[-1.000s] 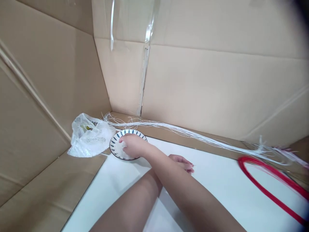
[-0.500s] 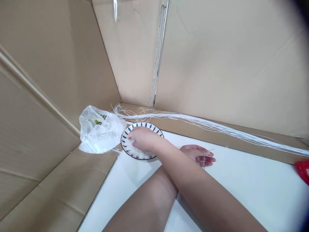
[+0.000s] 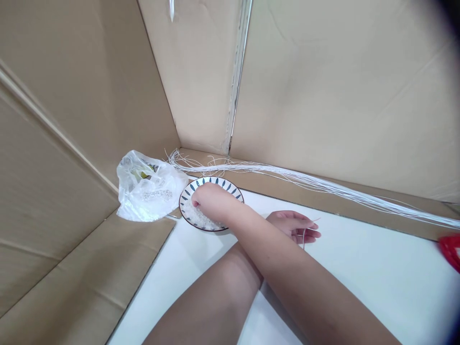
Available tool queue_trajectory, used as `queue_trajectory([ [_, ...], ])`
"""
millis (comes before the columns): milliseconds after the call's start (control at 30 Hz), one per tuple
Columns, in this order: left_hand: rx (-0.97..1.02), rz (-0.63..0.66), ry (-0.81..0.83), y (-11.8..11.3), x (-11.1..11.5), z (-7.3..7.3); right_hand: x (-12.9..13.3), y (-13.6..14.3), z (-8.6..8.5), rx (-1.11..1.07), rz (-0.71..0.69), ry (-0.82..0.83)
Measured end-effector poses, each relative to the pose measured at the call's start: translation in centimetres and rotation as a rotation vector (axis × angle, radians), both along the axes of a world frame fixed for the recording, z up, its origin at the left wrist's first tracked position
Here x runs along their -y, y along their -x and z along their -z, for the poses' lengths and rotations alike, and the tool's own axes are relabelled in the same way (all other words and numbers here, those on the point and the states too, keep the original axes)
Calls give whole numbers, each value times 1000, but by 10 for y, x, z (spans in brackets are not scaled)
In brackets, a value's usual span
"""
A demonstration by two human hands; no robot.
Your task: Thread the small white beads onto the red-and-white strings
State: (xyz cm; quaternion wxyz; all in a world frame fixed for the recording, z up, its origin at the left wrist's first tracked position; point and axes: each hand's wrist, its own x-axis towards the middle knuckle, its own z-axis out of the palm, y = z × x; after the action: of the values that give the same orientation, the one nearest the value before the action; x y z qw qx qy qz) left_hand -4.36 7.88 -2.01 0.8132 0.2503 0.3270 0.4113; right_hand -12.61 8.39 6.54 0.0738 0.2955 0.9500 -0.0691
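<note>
My right hand reaches across to the left and is over a round plate with a blue dash pattern and dark rim. Its fingers are curled in among small clear beads, and what they hold, if anything, is hidden. My left hand passes under the right forearm and lies palm up over the white table. A thin pale cord is pinched between its thumb and fingertips, one end sticking out past them and another part hanging down.
A clear plastic bag lies left of the plate. Behind, a long bundle of white cords runs along the cardboard wall. Something red sits at the right edge of the white table.
The fingers of my right hand have curled closed over the beads. My left hand keeps its pinch on the cord. The whole view has shifted slightly.
</note>
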Motion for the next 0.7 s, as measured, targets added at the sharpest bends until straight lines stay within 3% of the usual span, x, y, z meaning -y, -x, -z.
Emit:
queue_trajectory([
  [267,19,-25,-14,0,-1,5,-6,-3,1,-118,-35,-1],
  [700,13,-28,2,-2,-4,7,-8,-4,1,-200,31,49],
])
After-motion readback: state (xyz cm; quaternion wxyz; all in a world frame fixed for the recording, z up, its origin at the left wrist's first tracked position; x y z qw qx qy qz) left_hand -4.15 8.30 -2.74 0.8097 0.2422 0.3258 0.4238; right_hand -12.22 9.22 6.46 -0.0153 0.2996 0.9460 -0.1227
